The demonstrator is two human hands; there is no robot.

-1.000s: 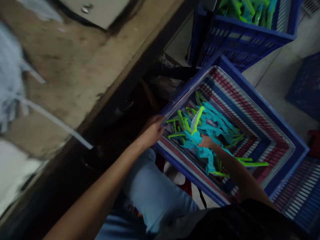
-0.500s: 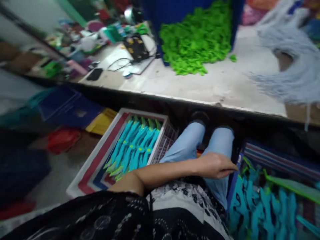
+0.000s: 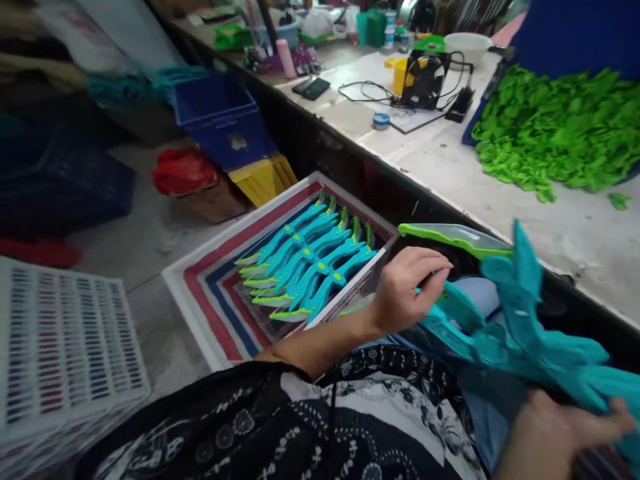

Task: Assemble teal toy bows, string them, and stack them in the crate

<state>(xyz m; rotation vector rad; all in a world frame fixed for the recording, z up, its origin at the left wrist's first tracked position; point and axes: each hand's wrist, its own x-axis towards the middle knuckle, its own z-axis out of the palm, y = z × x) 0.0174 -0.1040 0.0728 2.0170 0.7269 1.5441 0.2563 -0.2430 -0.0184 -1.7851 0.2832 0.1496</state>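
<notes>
Over my lap is a loose cluster of turquoise plastic pieces point(image 3: 530, 327), with a clear, green-edged blade point(image 3: 455, 237) sticking out at its far side. My right hand point(image 3: 565, 427), somewhat blurred, is closed around the near right part of the cluster. At the cluster's left end is my left hand point(image 3: 413, 290), its fingers curled and thumb pressed in; what it pinches, if anything, is hidden. To the left of my left hand, similar turquoise pieces with green-edged tips point(image 3: 310, 257) lie in a neat row in a white crate point(image 3: 200, 327) lined with striped sheeting.
The worktable's edge point(image 3: 400, 170) runs diagonally ahead. On it are a blue bin spilling green plastic parts point(image 3: 560, 127), a small black fan point(image 3: 425, 79), and a phone point(image 3: 311, 88). A white basket point(image 3: 65, 347), a red bag point(image 3: 184, 172) and a blue box point(image 3: 230, 127) are at left.
My view has turned left. My right hand has come into view with the turquoise cluster over my lap. My left hand, earlier beside the right-hand bin, is now near the white crate.
</notes>
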